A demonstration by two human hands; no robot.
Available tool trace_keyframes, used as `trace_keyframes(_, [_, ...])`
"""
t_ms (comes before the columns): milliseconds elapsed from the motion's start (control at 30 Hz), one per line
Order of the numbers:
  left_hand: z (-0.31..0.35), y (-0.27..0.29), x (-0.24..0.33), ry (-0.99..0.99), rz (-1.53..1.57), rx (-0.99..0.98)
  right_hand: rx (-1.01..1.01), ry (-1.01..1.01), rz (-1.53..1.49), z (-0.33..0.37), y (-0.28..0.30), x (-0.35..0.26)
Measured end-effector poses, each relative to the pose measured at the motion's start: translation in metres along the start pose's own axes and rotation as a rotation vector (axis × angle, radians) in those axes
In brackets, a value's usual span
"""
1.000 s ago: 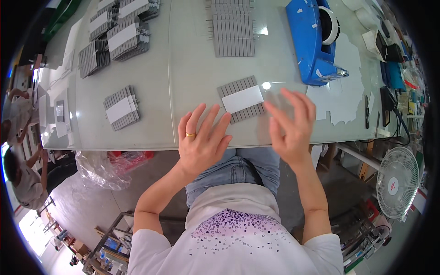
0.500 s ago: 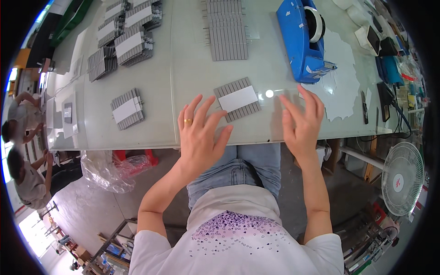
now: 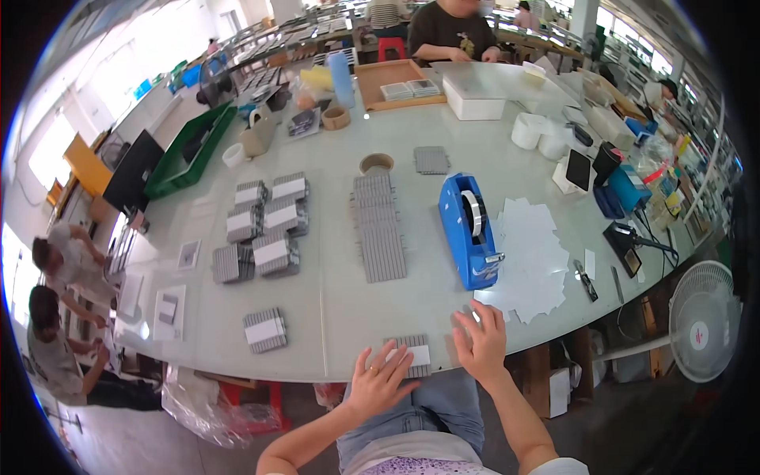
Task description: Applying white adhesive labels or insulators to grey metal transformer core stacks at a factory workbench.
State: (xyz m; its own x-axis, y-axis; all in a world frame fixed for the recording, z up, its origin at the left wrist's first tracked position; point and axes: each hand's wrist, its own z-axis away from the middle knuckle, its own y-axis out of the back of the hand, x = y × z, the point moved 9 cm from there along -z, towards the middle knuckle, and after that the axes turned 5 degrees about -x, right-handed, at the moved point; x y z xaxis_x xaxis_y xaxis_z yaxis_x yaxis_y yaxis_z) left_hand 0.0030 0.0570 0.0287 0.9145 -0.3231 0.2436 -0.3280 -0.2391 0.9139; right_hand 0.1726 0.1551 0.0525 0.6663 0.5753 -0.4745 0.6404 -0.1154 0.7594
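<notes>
A small stack of grey strips with a white band point(image 3: 419, 355) lies at the table's near edge. My left hand point(image 3: 383, 381) is open, its spread fingers over the left side of that stack; whether they press on it I cannot tell. To the right, my right hand point(image 3: 483, 344) is open and empty, its fingertips just below the front of a blue tape dispenser point(image 3: 467, 273). Long rows of grey strips point(image 3: 382, 253) lie farther up the middle. Another white-banded stack point(image 3: 265, 330) sits to the left, with several more banded stacks point(image 3: 273, 253) grouped behind it.
White sheeting point(image 3: 530, 261) covers the table right of the dispenser, with a knife point(image 3: 586, 281) beside it. Farther right are a phone point(image 3: 579, 170) and cables. A green crate point(image 3: 186, 150) stands far left, a fan point(image 3: 701, 321) at right. A co-worker point(image 3: 453, 32) sits opposite.
My view has tilted up, showing the far side of the table and the room. My left hand now overlaps the near stack more. The right hand stays near the dispenser.
</notes>
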Motion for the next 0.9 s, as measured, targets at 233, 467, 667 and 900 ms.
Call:
trace_keyframes(233, [0.015,0.049,-0.019,-0.248,-0.332,0.069,0.038,-0.016,0.103,-0.007,0.008,0.012])
trace_keyframes(467, [0.043,0.136,-0.175,0.121,-0.63,0.186,0.008,0.003,0.09,-0.013,-0.008,0.008])
trace_keyframes(667, [0.045,0.117,-0.197,0.122,-0.507,0.038,-0.008,-0.063,0.115,0.0,0.006,0.008])
trace_keyframes(900, [0.05,0.122,-0.16,0.25,-0.332,-0.072,-0.18,0.017,-0.054,-0.031,-0.018,-0.034])
